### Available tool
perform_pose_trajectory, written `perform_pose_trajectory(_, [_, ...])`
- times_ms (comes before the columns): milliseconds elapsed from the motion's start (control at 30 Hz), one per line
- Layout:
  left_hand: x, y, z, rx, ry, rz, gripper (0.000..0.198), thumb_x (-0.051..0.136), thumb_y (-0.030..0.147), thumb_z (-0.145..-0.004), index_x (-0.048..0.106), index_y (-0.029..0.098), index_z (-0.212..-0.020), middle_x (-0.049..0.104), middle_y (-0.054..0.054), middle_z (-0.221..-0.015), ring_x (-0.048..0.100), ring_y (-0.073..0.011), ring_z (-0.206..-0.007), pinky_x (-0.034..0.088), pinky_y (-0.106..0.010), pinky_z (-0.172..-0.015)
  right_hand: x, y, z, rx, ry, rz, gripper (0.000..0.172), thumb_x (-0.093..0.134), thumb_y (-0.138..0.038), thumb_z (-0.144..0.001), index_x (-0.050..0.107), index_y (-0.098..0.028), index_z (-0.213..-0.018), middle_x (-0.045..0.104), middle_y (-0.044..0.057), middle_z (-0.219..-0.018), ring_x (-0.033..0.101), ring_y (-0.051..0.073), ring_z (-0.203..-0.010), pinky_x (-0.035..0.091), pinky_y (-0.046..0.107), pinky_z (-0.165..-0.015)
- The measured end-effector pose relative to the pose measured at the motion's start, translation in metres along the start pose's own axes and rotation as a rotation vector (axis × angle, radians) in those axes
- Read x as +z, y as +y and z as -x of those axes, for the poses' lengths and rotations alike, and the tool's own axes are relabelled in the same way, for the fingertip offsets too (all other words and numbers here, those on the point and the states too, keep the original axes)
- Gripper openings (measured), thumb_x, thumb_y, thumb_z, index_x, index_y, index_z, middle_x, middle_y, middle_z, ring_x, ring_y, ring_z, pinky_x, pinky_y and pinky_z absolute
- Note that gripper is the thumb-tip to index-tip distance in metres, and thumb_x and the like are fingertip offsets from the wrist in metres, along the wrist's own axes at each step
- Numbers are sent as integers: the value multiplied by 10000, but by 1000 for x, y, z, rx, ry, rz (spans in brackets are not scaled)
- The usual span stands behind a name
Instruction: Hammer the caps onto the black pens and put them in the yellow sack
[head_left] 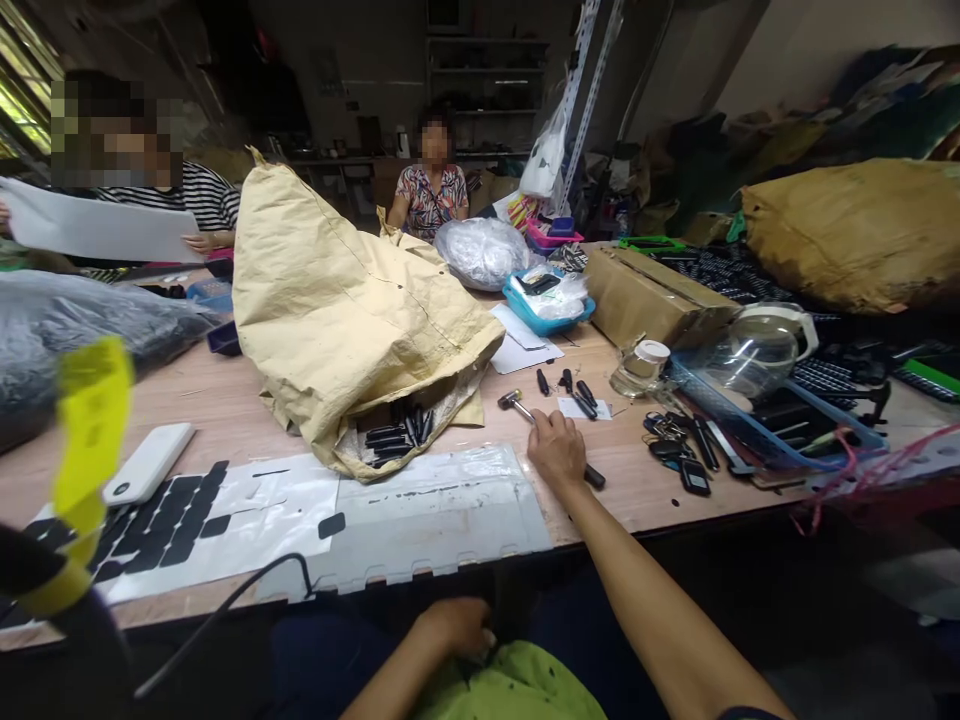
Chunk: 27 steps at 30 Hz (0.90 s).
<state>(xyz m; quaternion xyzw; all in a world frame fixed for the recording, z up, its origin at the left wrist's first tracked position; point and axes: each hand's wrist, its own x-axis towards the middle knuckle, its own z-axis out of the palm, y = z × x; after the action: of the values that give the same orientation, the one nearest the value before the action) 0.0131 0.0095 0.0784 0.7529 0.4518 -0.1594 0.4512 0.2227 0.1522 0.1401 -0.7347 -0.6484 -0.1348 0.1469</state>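
My right hand (556,450) is closed around a small hammer (514,401) at the table's front. The hammer's metal head points to the far left, and its dark handle end shows past my palm. Down by my lap, my left hand (459,628) has its fingers curled in; whatever they hold, if anything, is hidden. Several black handle-like pieces (585,398) lie just beyond my right hand. To its left, a big tan paper sack (352,310) rests on its side, its mouth showing more black pieces (397,432). A clear plastic sheet (450,520) lies along the front edge.
Dark adhesive pads (176,520) and a white device (150,463) lie at left. Keys (679,455), a blue tool basket (795,420), a glass jar (641,368) and a cardboard box (652,295) stand at right. Two people sit across the table; one holds a white sheet (97,222).
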Motion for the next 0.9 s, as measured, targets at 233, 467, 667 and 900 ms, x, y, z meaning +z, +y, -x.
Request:
perform_pose_trajectory(233, [-124, 44, 55, 348, 362, 445, 399, 525, 525, -879, 732, 184, -896, 728, -37, -817, 642, -171, -732, 488, -261, -707, 1, -2, 0, 14, -6, 2, 310, 499, -199, -909, 673, -238, -1162, 575, 82, -936, 465, 219, -871, 293, 307, -691])
perform_pose_trajectory(467, [-208, 10, 9, -443, 1257, 171, 266, 551, 308, -848, 755, 145, -895, 716, -145, -944, 666, -281, -924, 481, -346, -818, 0, -4, -1, 5, -18, 10, 314, 501, -204, -911, 667, -229, -1176, 579, 83, -942, 473, 219, -875, 309, 303, -702])
perform_pose_trajectory(667, [-214, 0, -6, -533, 1203, 152, 264, 648, 313, -781, 780, 162, -953, 722, -161, -1066, 681, -320, -960, 506, -368, -807, 0, -5, -1, 18, -23, 9, 312, 503, -208, -904, 667, -240, -1167, 576, 91, -955, 474, 224, -887, 324, 311, -714])
perform_pose_trajectory(900, [-208, -3, 13, -389, 1255, 103, 207, 604, 289, -836, 788, 201, -864, 705, -88, -955, 661, -240, -923, 493, -306, -799, -5, -6, -1, 32, -64, -20, 333, 471, -214, -925, 657, -236, -1201, 582, 92, -968, 478, 226, -898, 317, 311, -708])
